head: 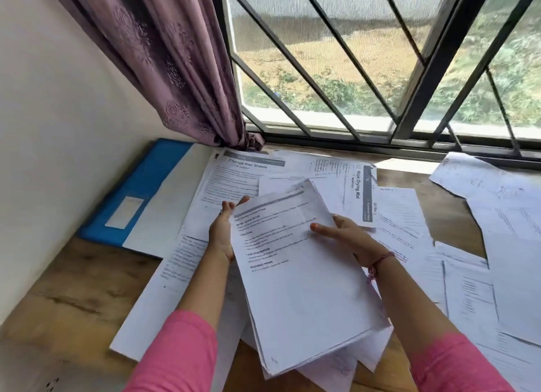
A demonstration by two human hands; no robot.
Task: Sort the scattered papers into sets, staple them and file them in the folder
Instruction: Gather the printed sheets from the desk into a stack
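Left grip (pixel 224 230) and right grip (pixel 345 233): stack of papers (pixel 301 274) clasped by both side edges, raised over loose sheets (pixel 497 245) spread across counter (pixel 67 289); blue folder (pixel 137 192) laid against wall.

"Change Bed Sheets" sheet (pixel 234 172); "Wipe Drying Mat" sheet (pixel 355 186)

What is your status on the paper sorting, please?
Both hands, left and right, holding one stack of papers. Blue folder closed, far left. Loose sheets scattered on desk; no stapler seen.
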